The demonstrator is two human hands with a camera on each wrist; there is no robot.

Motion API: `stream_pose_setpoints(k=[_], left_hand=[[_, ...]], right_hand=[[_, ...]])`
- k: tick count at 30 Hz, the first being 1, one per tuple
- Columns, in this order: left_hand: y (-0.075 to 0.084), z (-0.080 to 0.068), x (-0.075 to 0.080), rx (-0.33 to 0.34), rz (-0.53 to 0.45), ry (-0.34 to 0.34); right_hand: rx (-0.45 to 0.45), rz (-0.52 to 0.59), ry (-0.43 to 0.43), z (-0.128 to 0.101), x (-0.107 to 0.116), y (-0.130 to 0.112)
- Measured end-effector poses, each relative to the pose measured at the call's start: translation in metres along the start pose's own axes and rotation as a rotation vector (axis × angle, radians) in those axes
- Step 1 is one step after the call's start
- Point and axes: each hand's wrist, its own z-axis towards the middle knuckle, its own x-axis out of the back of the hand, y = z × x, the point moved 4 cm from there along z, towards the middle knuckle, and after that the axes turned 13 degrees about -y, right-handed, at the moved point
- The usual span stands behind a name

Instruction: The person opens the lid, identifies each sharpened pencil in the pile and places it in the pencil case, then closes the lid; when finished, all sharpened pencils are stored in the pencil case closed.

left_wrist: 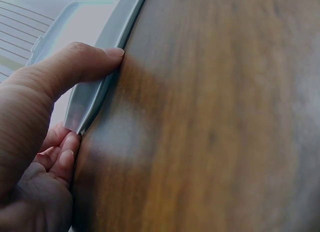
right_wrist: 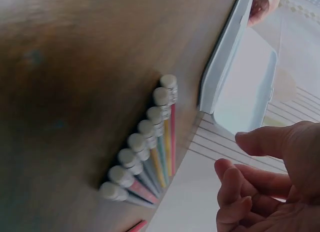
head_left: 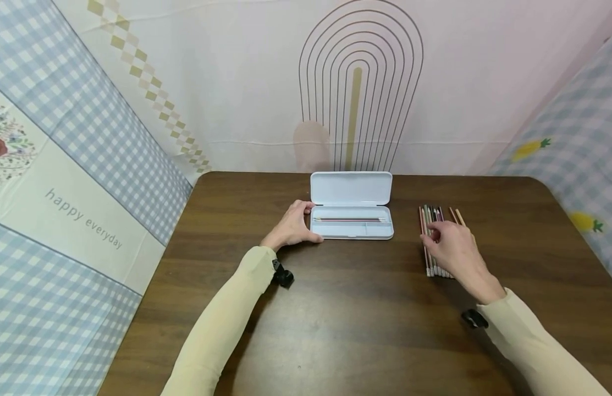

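The pencils [head_left: 436, 242] lie in a tight row on the brown table [head_left: 355, 324], directly under your right hand [head_left: 454, 250]. Their eraser ends fan out just below your fingertips in the right wrist view, and two more pencils sit slightly apart beyond your knuckles. Your right fingers [right_wrist: 240, 192] are loosely curled with the thumb held out from them, and nothing is pinched between them. They hover over the row rather than grip it.

Off to your thumb side sits the white pencil case [head_left: 352, 223], open, with its lid standing up at the back. At least one pencil [head_left: 347, 219] already lies along its tray. Your left hand [head_left: 293, 225] steadies the case at its left end: the thumb [left_wrist: 82, 66] presses along the front rim, and the other fingers [left_wrist: 62, 159] curl round the corner below it.

By my reading you are partway through loading pencils into the case, at the point of picking the next one. That move calls for closing thumb and forefinger on a single pencil at the edge of the row without dragging its neighbours, then laying it lengthwise in the tray while your left hand keeps the case from sliding.

The only readable writing is "happy everyday" [head_left: 83, 218] on the checked cloth beyond your left hand. I can make out no brand on the case or the pencils.
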Motion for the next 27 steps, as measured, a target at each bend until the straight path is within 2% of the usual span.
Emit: stream_pose_setpoints(k=[10, 15, 27], left_hand=[[-0.001, 0.001, 0.000, -0.006, 0.009, 0.003], [0.000, 0.001, 0.000, -0.011, 0.012, 0.000], [-0.001, 0.001, 0.000, -0.009, -0.003, 0.006]], right_hand=[[-0.119, 0.036, -0.081, -0.017, -0.001, 0.025], [-0.138, 0.037, -0.099, -0.024, -0.003, 0.036], [-0.189, 0.050, -0.184, -0.027, -0.006, 0.043]])
